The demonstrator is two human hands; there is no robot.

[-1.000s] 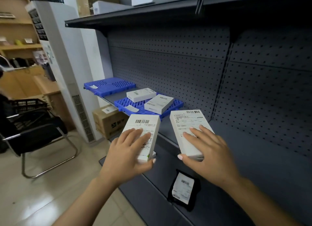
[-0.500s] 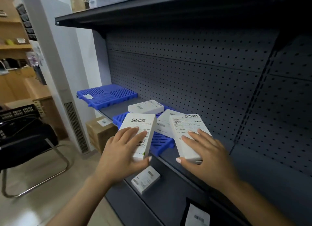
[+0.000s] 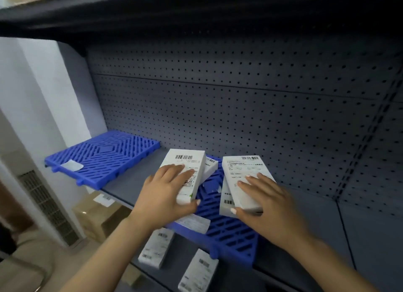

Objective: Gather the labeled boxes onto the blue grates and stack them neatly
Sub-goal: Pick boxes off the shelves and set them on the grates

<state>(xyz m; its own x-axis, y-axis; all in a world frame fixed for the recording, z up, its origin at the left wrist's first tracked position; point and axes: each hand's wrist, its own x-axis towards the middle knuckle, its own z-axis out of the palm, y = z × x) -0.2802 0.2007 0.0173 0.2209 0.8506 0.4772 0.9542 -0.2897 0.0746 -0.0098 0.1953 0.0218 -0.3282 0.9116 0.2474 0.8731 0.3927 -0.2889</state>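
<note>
My left hand (image 3: 165,195) grips a white labeled box (image 3: 185,169), held over the near blue grate (image 3: 226,230). My right hand (image 3: 268,206) grips a second white labeled box (image 3: 244,178) above another white box (image 3: 225,199) that lies on the same grate. A further white box (image 3: 211,166) peeks out behind the left one. A loose label (image 3: 192,223) lies on the grate's front edge. The far blue grate (image 3: 104,156) sits to the left on the shelf, bearing only a small paper slip (image 3: 72,166).
Two white labeled boxes (image 3: 157,248) (image 3: 199,272) lie on the lower shelf below the grate. A grey pegboard wall (image 3: 239,108) backs the shelf, and a dark upper shelf (image 3: 196,12) hangs overhead. A cardboard box (image 3: 98,215) stands on the floor at left.
Both hands have carried their boxes leftward along the shelf and now hold them over the near blue grate. My view has moved closer to the shelf.
</note>
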